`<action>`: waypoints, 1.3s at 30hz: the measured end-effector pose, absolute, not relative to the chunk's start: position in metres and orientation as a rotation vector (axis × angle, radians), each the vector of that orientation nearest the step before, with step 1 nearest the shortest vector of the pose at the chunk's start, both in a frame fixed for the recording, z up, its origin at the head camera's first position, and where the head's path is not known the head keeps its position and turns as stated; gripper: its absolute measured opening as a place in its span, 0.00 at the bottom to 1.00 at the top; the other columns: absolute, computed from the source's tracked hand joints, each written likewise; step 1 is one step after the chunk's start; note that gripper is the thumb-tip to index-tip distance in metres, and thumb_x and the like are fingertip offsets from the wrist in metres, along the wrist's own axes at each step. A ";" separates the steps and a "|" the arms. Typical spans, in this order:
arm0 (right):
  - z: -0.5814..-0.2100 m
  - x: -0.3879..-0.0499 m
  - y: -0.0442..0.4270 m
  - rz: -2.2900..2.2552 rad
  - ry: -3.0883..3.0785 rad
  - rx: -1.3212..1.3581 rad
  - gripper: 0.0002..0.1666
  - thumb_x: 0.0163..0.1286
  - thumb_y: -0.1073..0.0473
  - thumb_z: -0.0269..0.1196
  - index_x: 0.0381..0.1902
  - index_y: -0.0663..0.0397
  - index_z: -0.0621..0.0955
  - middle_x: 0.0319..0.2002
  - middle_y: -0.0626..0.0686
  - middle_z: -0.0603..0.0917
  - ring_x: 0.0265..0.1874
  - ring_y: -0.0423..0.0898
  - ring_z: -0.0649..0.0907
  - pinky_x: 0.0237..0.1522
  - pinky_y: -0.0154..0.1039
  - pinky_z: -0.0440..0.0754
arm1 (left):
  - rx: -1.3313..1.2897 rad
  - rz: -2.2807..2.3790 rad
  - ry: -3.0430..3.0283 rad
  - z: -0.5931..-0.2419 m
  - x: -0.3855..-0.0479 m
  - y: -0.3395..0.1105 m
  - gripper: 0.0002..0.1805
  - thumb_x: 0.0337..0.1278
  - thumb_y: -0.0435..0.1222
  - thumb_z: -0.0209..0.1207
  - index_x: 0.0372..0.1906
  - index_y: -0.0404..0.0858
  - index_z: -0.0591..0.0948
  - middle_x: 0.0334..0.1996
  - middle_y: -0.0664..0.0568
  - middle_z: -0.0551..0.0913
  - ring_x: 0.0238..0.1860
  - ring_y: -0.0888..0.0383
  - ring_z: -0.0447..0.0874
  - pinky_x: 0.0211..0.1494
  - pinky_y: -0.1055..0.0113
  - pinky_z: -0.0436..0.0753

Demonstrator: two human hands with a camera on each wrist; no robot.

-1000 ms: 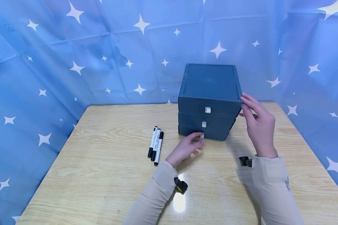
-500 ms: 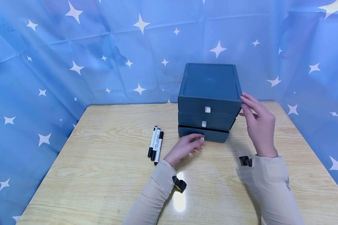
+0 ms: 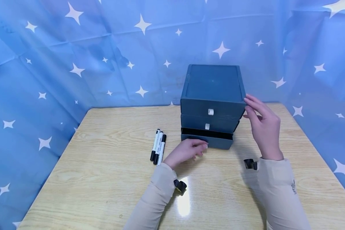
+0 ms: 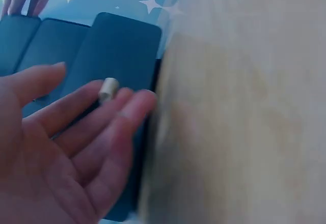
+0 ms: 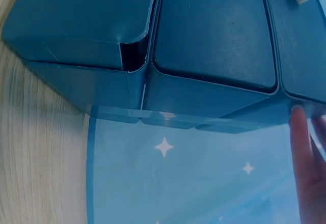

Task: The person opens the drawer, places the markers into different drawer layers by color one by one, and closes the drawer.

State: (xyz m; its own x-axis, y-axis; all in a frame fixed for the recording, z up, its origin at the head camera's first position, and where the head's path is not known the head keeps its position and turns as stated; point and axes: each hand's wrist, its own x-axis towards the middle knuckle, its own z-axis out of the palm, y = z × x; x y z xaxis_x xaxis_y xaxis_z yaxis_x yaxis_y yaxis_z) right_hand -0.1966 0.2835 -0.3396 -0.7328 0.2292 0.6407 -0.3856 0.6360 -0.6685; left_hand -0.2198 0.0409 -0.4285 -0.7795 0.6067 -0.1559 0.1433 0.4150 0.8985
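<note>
A dark blue desktop drawer unit [image 3: 214, 83] with three stacked drawers stands at the back of the table. Its bottom drawer [image 3: 218, 142] is partly pulled out, showing a dark gap above its front. My left hand [image 3: 186, 151] has its fingers hooked at that drawer's small white knob [image 4: 108, 88]; in the left wrist view the thumb is apart from the knob. With mostly straight fingers, my right hand [image 3: 263, 126] rests against the unit's upper right front edge. The right wrist view shows its fingertips [image 5: 298, 116] on the side by the top drawer.
Several-toned wood grain covers the table [image 3: 103, 191]. Three white-and-black markers [image 3: 158, 147] lie side by side left of the unit, near my left wrist. A blue curtain [image 3: 118, 64] with white stars hangs behind the table.
The bottom drawer has slid out toward me from its closed position, together with my left hand at its knob. My right hand has stayed at the unit's edge.
</note>
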 end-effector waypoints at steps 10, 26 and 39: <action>-0.339 -0.197 0.283 1.087 -2.143 0.115 0.19 0.64 0.60 0.57 0.53 0.38 0.76 0.55 0.38 0.74 0.41 0.32 0.79 0.34 0.21 0.74 | 0.835 0.886 2.469 -0.406 -0.207 0.043 0.19 0.61 0.54 0.45 0.51 0.53 0.77 0.41 0.68 0.78 0.33 0.71 0.74 0.44 0.72 0.72; -0.341 -0.197 0.284 1.088 -2.141 0.115 0.19 0.63 0.59 0.57 0.53 0.37 0.76 0.55 0.38 0.74 0.41 0.32 0.79 0.34 0.21 0.74 | 0.907 0.502 2.534 -0.388 -0.187 0.053 0.19 0.59 0.54 0.47 0.48 0.51 0.78 0.34 0.66 0.78 0.29 0.65 0.71 0.35 0.71 0.71; -0.338 -0.196 0.283 1.090 -2.145 0.110 0.19 0.64 0.59 0.57 0.53 0.37 0.76 0.55 0.38 0.73 0.40 0.31 0.79 0.34 0.21 0.74 | 0.965 0.398 2.497 -0.374 -0.174 0.053 0.16 0.60 0.54 0.45 0.32 0.53 0.80 0.09 0.60 0.71 0.17 0.64 0.71 0.28 0.71 0.69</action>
State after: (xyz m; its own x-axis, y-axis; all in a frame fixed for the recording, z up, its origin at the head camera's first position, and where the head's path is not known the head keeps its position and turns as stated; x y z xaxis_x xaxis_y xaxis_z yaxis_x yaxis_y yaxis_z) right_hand -0.1962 0.2832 -0.3383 -0.7398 0.2316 0.6317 -0.3735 0.6395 -0.6719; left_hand -0.1740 0.0531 -0.3738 -0.6644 0.6892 -0.2890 0.5654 0.7165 0.4087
